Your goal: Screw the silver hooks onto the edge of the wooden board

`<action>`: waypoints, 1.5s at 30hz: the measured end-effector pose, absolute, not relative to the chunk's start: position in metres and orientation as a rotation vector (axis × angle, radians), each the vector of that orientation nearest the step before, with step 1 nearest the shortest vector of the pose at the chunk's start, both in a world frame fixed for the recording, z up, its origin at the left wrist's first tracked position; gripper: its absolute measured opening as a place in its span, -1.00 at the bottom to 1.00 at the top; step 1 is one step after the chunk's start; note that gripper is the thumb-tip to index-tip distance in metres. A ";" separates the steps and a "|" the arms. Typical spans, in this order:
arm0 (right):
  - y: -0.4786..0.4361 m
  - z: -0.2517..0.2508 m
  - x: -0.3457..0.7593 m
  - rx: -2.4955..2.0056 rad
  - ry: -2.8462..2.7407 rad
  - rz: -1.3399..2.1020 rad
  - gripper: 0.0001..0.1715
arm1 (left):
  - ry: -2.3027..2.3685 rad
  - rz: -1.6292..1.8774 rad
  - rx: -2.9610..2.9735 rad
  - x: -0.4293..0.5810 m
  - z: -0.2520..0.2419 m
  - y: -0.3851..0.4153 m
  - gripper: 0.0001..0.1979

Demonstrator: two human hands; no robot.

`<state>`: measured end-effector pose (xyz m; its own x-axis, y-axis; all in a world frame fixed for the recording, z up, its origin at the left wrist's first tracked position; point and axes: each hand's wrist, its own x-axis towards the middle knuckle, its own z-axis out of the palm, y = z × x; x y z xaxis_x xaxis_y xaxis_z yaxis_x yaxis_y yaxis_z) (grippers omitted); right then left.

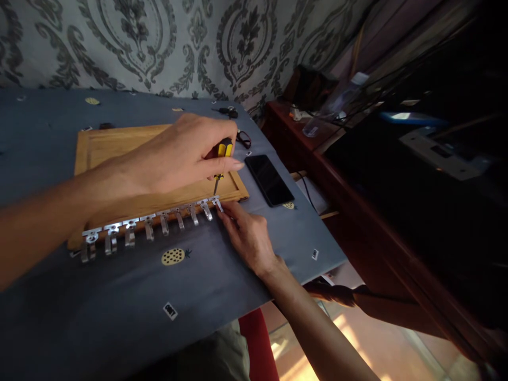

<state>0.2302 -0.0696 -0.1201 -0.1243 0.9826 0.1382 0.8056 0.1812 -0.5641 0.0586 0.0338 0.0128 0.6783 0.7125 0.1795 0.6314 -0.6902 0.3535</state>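
My left hand [198, 151] is closed around a screwdriver [224, 148] with a yellow and black handle, held almost upright. The screwdriver's tip meets the last metal hinge [216, 201] at the right end of a row, or stops just above it; I cannot tell which. Fingers of my right hand [250, 235] pinch that same hinge's arm from the near side. Several more metal hinges [149, 227] line the near edge of a framed wooden panel [130, 140], their arms sticking out toward me. My left forearm covers part of the panel.
A black phone [270, 180] lies right of the panel, with glasses [244, 139] and a dark key-like item [228, 111] behind. The blue-grey tablecloth [238, 280] ends at a slanting right edge. Beyond it stands dark red wooden furniture [289, 124] with a clear plastic bottle [329, 114].
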 end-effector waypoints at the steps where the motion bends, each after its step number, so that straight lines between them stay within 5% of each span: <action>1: -0.070 -0.120 0.230 -1.673 -1.988 0.487 -0.67 | 1.076 0.431 2.627 0.060 0.013 0.033 -0.86; 36: -0.068 -0.120 0.229 -1.709 -2.018 0.411 -0.68 | 0.848 0.373 2.640 0.066 0.012 0.033 -0.63; 45: -0.069 -0.121 0.229 -1.701 -1.993 0.421 -0.68 | 0.774 0.349 2.663 0.063 0.011 0.034 -0.85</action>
<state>0.2292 -0.0690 -0.1212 -0.1098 0.9809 0.1603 0.8321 0.1789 -0.5249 0.0625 0.0340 0.0112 0.8210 0.5542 0.1368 0.4695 -0.7919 0.3905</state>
